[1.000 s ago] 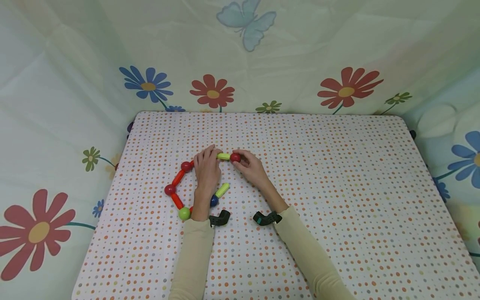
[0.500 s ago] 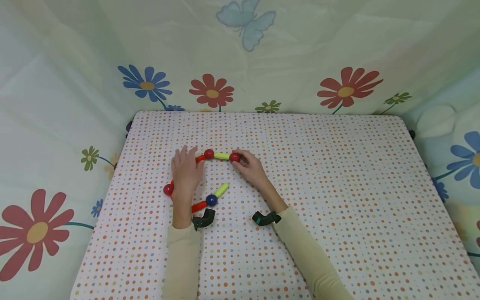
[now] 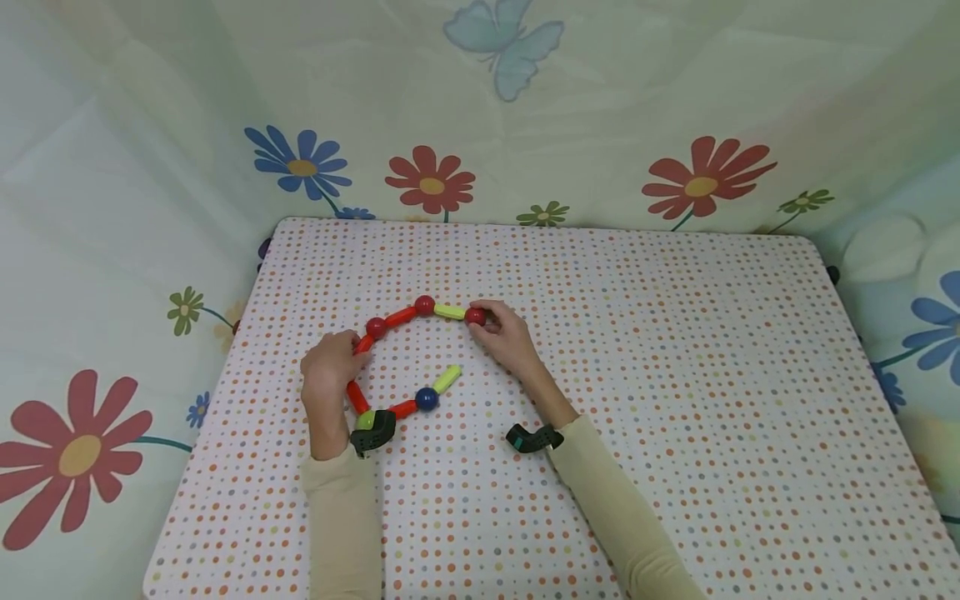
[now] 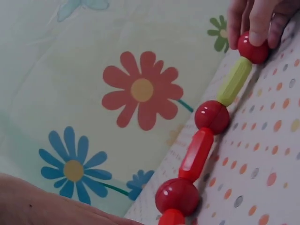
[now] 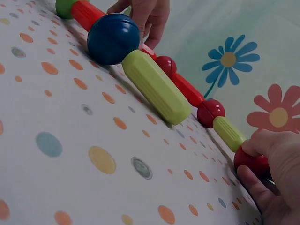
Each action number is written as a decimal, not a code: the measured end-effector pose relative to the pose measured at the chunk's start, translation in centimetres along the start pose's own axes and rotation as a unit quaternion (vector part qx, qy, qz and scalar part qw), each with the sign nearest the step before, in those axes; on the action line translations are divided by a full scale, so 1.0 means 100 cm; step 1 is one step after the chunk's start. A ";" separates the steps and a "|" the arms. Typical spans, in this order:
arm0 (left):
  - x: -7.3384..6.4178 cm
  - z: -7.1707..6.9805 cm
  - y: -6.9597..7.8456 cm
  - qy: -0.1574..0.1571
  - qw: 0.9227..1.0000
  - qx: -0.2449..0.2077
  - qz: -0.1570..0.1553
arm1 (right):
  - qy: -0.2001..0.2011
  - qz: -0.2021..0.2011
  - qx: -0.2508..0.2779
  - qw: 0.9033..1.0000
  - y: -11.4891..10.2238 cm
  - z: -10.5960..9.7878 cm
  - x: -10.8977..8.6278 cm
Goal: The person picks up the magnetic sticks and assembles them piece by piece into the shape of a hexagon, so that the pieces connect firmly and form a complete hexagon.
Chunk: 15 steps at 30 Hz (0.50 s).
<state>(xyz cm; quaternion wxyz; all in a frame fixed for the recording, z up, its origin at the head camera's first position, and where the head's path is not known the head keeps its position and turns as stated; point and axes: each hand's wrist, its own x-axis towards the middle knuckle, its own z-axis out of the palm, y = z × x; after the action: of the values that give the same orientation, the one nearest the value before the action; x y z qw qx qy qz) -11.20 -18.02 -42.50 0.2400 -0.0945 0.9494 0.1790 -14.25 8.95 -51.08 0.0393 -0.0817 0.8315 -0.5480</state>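
Note:
A chain of toy building balls and red or lime sticks lies in an unclosed ring on the table. My right hand (image 3: pixel 510 337) pinches the red ball (image 5: pixel 251 161) at its upper right end, joined to a lime stick (image 3: pixel 450 312). At the ring's left side, my left hand (image 3: pixel 330 362) has its fingers curled over the chain, around a red stick (image 3: pixel 363 344), and hides the ball there. Lower down, a green ball (image 5: pixel 64 8), a red stick (image 3: pixel 404 409) and a blue ball (image 3: pixel 427 399) lead to another lime stick (image 3: pixel 447 379) with a free end.
The table (image 3: pixel 675 375) has a dotted white cover. Behind it hangs a flowered cloth (image 3: pixel 585 150), which also runs along both sides. Dark wrist cameras (image 3: pixel 533 437) jut from both sleeves.
My left hand has left the chain's top near the lime stick, moved left and down, and now grips the ring's left side. The right hand stays on the end ball.

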 end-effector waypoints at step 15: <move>0.047 0.022 0.043 0.088 0.977 -0.164 0.101 | 0.107 0.022 -0.049 0.993 0.010 -0.036 0.004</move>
<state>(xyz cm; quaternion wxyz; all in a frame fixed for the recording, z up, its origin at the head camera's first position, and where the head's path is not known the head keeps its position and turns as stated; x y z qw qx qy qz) -15.49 -13.70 -45.33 0.1175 -0.0517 0.9293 0.3463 -15.26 12.52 -50.60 -0.0419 -0.0057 0.8586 -0.5110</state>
